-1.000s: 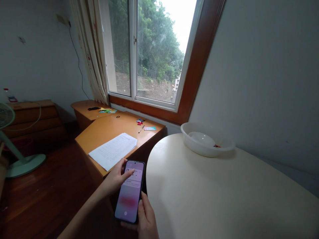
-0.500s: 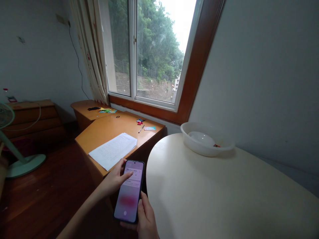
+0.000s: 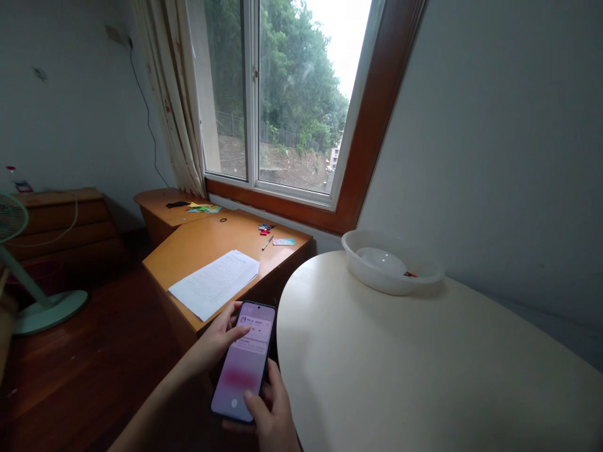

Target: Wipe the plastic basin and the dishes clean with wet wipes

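Observation:
A smartphone (image 3: 242,370) with a lit pinkish-purple screen is held upright between both hands, low in the head view. My left hand (image 3: 220,336) grips its upper left edge, the thumb lying over a notification card near the top of the screen. From the lower right, my right hand (image 3: 273,411) wraps the phone's bottom right side. Its thumb rests over the lower part of the screen, near a small round icon. The fingers behind the phone are mostly hidden.
Papers (image 3: 217,284) lie on the brown desk (image 3: 183,263), with a pen (image 3: 267,243) and small colourful items farther back. To the right, a white table (image 3: 377,364) bears a plastic basin (image 3: 391,276). A green fan (image 3: 38,301) stands at the left, and a window (image 3: 296,94) is ahead.
My right thumb has moved left from the phone's right edge onto the lower screen. The phone's lower end has swung slightly left. The left thumb stays near the screen's top.

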{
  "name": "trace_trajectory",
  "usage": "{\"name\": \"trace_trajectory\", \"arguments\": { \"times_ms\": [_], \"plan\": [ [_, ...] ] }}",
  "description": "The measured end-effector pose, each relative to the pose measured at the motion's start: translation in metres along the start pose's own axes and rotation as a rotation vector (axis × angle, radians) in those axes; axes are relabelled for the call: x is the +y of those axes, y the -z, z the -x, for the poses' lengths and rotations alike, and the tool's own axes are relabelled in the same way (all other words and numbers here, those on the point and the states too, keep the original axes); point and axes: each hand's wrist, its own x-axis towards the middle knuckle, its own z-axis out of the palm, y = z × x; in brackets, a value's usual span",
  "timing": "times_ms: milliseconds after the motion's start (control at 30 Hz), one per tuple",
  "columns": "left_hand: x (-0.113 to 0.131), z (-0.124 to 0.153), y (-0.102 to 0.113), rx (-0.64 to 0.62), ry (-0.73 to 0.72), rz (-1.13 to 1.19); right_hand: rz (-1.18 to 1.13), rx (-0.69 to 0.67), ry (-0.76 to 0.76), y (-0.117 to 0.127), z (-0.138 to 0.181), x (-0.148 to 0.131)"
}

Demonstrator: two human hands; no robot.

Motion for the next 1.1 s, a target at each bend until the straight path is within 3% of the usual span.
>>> {"name": "trace_trajectory", "arguments": {
  "times_ms": [200, 533, 667, 767, 900, 1100],
  "plan": [
    [-0.001, 0.003, 0.000, -0.002, 0.026, 0.080, -0.007, 0.119, -0.044, -0.014, 0.006, -0.020],
    [0.005, 0.004, -0.003, 0.016, 0.040, 0.119, -0.039, 0.065, -0.043, -0.018, 0.011, -0.027],
    [0.001, 0.005, -0.005, 0.071, 0.044, -0.065, 0.084, 0.014, 0.013, -0.015, 0.008, -0.022],
    [-0.008, 0.009, -0.011, 0.108, 0.047, -0.226, 0.187, 0.059, 0.051, -0.013, 0.004, -0.012],
    [-0.027, 0.011, -0.013, 0.166, 0.182, -0.309, 0.346, 0.141, 0.161, -0.014, 0.000, 0.003],
    [-0.060, 0.007, 0.006, 0.283, 0.073, -0.329, 0.418, 0.042, 0.210, -0.026, -0.006, 0.014]
  ]
}}
